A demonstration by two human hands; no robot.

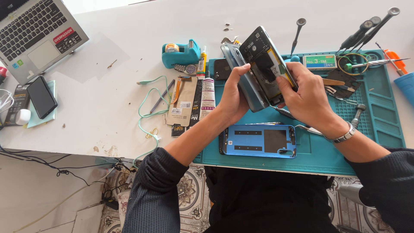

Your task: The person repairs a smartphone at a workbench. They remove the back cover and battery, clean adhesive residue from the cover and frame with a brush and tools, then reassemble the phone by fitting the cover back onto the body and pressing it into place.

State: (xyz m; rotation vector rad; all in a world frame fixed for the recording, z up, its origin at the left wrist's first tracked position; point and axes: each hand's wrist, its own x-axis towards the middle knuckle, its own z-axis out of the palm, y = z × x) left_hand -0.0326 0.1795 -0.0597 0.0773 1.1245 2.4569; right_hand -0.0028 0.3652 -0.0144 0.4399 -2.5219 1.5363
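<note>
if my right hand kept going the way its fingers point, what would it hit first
The right hand points up-left, so it would press further into the opened phone it already touches; beyond that, probably the left hand, though depth is unclear.

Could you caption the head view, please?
Both hands pry an opened phone above a teal mat.

Head camera, steeply downward, seemingly close.
</note>
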